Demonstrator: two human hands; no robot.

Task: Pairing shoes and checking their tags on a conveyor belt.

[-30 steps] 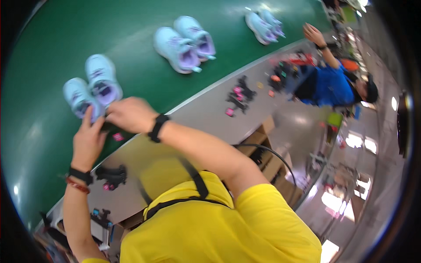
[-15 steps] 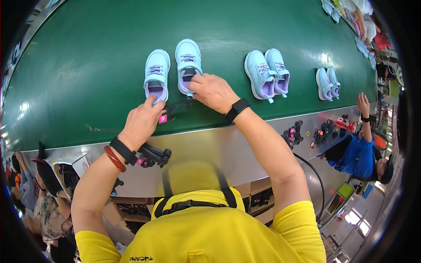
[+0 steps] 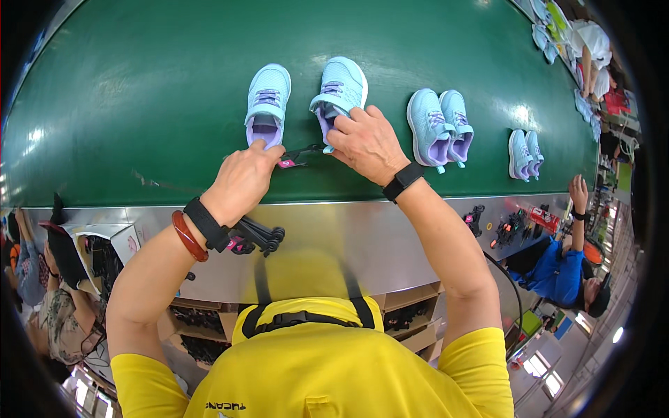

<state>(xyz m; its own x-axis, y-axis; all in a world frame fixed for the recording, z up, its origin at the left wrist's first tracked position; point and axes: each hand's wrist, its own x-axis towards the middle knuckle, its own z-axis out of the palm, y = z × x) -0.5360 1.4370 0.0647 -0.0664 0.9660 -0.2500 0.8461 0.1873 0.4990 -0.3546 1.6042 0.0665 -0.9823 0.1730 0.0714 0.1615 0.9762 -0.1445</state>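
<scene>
Two light-blue children's sneakers with lilac lining lie toes away from me on the green belt. My left hand (image 3: 244, 180) is closed at the heel of the left sneaker (image 3: 268, 97), fingertips at its collar. The right sneaker (image 3: 339, 80) tilts a little, and my right hand (image 3: 371, 145) pinches its heel and opening, thumb and fingers partly hiding it. Between my hands, at the two heels, runs a black plastic shoe hanger (image 3: 304, 150) with a pink tag (image 3: 287, 164); its ends are hidden, so how it sits in the shoes I cannot tell.
Right of my hands stand two more pairs of blue sneakers (image 3: 426, 125) (image 3: 517, 155). Black hangers (image 3: 259, 237) lie on the metal ledge (image 3: 334, 230), with more near a red can (image 3: 543, 219). A co-worker in blue (image 3: 557, 272) reaches in at right. Boxes (image 3: 408, 306) sit below.
Both my hands and the sneakers have shifted right in view. The right sneaker has turned and stands farther from the left one. The other pairs also appear slightly lower and farther right.
</scene>
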